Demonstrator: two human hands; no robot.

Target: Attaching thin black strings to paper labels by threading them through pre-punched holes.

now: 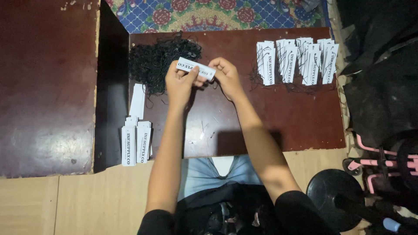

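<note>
Both hands meet over the dark brown board [296, 117], holding one white paper tag [196, 68] with dark print between them. My left hand [179, 82] pinches the tag's left part from below. My right hand [226, 76] grips its right end. Just behind my left hand lies a tangled heap of thin black strings [156, 61]. Rows of white tags with black strings attached [298, 61] lie spread at the board's far right. A stack of plain white tags [136, 139] sits at the board's left edge.
A larger dark red board [43, 87] lies to the left, across a dark gap. A patterned floral rug [209, 13] shows beyond the boards. Black fabric, a round black base [333, 196] and pink tubing [370, 163] crowd the right side.
</note>
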